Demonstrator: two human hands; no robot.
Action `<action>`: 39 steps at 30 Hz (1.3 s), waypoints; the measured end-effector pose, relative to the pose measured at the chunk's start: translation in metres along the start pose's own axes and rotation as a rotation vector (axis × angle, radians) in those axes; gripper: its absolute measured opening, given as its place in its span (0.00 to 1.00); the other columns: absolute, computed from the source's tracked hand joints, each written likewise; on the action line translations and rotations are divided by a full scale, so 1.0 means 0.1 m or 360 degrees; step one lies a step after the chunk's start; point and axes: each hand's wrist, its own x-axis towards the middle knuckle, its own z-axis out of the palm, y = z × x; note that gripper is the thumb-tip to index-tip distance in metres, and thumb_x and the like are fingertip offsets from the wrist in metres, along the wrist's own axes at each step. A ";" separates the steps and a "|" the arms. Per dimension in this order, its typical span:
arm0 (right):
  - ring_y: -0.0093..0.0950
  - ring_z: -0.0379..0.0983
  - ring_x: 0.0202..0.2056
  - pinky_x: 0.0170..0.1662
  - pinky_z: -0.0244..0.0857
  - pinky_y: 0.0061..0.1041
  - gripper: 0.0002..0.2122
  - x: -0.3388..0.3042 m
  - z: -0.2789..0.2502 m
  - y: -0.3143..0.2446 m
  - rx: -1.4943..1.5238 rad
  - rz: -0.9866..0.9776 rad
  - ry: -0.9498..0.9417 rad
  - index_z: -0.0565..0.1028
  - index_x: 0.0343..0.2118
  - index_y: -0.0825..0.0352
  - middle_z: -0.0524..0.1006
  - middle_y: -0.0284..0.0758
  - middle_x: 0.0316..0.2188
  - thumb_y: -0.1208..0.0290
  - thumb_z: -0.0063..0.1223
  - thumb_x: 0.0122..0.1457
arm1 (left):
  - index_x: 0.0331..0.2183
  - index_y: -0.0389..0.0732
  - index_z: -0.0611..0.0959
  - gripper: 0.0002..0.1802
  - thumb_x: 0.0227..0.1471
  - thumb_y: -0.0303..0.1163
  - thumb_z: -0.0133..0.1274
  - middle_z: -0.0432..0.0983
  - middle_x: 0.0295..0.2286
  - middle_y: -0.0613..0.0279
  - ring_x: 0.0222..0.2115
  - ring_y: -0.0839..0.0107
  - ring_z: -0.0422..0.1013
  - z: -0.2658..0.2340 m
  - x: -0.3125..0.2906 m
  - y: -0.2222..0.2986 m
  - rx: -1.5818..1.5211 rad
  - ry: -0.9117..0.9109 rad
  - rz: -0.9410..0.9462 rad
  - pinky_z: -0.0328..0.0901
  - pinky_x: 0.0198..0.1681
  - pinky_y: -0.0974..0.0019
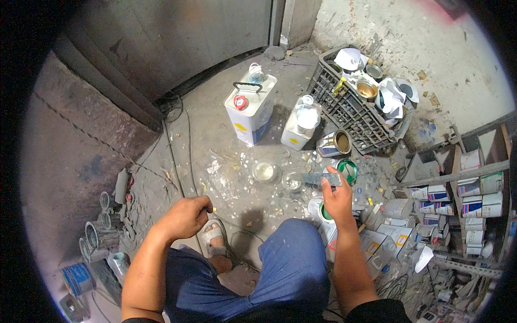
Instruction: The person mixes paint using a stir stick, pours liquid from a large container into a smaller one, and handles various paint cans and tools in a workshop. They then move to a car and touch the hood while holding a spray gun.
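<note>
My right hand (pixel 338 200) is closed around a clear plastic container (pixel 321 179), held tilted with its far end toward the left. Beside that end is a round clear cup (pixel 292 181); I cannot tell whether the two touch. Just left of it a cup of whitish liquid (pixel 264 172) stands on the floor. My left hand (pixel 188 216) hangs loosely curled above my left knee, with nothing visible in it; its fingertips are partly hidden. An open can of green paint (pixel 348 171) stands behind my right hand, and another green-rimmed can (pixel 325 212) is partly covered by it.
A tall white canister (pixel 251 107) with a red cap and a smaller canister (pixel 301 124) stand farther off. An open paint can (pixel 335 143) sits near a black crate (pixel 344 107) of used tins. Shelves of cans (pixel 479 185) line the right; cables (pixel 188 145) cross the left floor.
</note>
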 end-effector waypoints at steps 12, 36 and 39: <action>0.46 0.71 0.45 0.48 0.64 0.35 0.16 -0.08 0.09 -0.16 0.0094 0.0281 -0.0113 0.70 0.47 0.70 0.74 0.48 0.42 0.72 0.50 0.55 | 0.35 0.36 0.77 0.12 0.46 0.27 0.48 0.75 0.28 0.43 0.33 0.45 0.71 0.02 0.02 -0.02 0.0011 -0.0029 -0.0002 0.66 0.37 0.51; 0.47 0.71 0.44 0.48 0.64 0.37 0.16 -0.23 0.28 0.06 0.0078 0.0359 -0.0146 0.70 0.47 0.69 0.74 0.49 0.43 0.71 0.50 0.56 | 0.36 0.36 0.76 0.13 0.45 0.26 0.48 0.75 0.29 0.42 0.34 0.45 0.71 0.01 0.06 -0.03 -0.0006 -0.0022 0.0041 0.66 0.37 0.52; 0.46 0.71 0.45 0.48 0.64 0.36 0.17 -0.19 0.24 -0.09 0.0075 0.0379 -0.0106 0.70 0.47 0.70 0.74 0.49 0.43 0.71 0.50 0.56 | 0.37 0.37 0.76 0.13 0.45 0.25 0.47 0.75 0.30 0.44 0.35 0.46 0.71 0.02 0.05 -0.06 -0.0008 -0.0025 0.0029 0.65 0.38 0.52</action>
